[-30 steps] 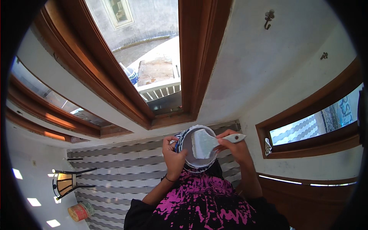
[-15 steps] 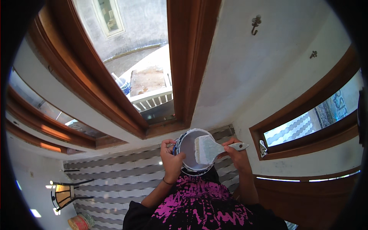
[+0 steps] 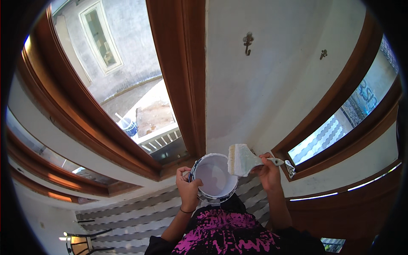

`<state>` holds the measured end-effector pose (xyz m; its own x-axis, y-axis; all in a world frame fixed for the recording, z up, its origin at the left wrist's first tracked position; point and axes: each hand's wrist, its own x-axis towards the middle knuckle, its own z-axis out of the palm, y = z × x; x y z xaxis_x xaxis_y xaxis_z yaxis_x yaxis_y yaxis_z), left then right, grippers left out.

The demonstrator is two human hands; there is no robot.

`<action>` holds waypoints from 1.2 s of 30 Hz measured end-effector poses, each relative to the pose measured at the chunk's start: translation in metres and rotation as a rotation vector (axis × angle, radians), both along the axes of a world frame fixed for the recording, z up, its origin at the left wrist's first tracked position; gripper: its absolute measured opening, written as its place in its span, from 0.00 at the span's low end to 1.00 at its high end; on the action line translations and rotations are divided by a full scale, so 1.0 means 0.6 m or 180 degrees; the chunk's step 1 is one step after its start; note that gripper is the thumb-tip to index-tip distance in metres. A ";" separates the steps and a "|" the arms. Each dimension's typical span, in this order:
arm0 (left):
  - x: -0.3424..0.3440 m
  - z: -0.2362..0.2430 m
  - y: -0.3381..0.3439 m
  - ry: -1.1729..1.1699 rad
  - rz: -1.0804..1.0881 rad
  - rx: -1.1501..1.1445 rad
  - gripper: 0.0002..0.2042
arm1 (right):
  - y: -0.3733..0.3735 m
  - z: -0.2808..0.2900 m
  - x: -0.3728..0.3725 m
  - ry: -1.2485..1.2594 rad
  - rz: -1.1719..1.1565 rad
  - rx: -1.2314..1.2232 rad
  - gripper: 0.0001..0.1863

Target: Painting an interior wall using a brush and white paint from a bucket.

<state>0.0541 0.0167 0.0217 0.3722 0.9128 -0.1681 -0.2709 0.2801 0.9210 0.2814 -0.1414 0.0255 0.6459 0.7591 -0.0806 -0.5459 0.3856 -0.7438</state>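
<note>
My left hand [image 3: 187,188] grips a small paint bucket [image 3: 196,193] by its left side, the thumb hooked over the paint-smeared rim. White paint [image 3: 211,178] lies inside it. My right hand [image 3: 269,172] is closed round the handle of a wide paintbrush [image 3: 246,160], its whole head coated in white. The brush is held level above the bucket's right rim, bristles pointing left. Whether brush and rim touch, I cannot tell.
Ahead is a white wall [image 3: 242,97] with two metal hooks, the nearer hook [image 3: 248,43] at its middle. Brown-framed windows stand left [image 3: 178,76] and right [image 3: 340,102]. Below spreads a grey-and-white patterned floor [image 3: 140,216]. A lantern-like lamp [image 3: 79,245] is at lower left.
The brush has moved right, from over the bucket's opening to its right rim. My view has tilted up and turned right, showing more wall.
</note>
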 end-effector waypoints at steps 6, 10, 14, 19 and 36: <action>0.018 -0.029 0.014 -0.0086 0.0096 -0.0062 0.26 | 0.044 -0.022 0.044 0.0095 -0.0346 0.0174 0.07; 0.009 -0.029 0.015 -0.0011 0.0104 0.0030 0.26 | 0.098 -0.111 0.089 0.0231 -0.0870 0.0308 0.09; -0.019 -0.035 0.022 0.0216 0.0179 -0.0048 0.26 | 0.180 -0.201 0.130 0.0568 -0.1351 0.0451 0.10; -0.056 -0.029 0.022 0.0659 0.0296 -0.0009 0.26 | 0.264 -0.302 0.144 0.0536 -0.1784 0.0238 0.11; -0.097 0.027 0.025 0.0908 0.0961 0.0039 0.26 | 0.310 -0.421 0.150 0.0757 -0.2288 -0.0546 0.07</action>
<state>-0.0042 0.0316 0.0381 0.0275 0.9764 -0.2141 -0.0727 0.2155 0.9738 0.3713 0.0445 -0.2272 0.9257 0.1247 -0.3573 -0.3578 0.5954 -0.7193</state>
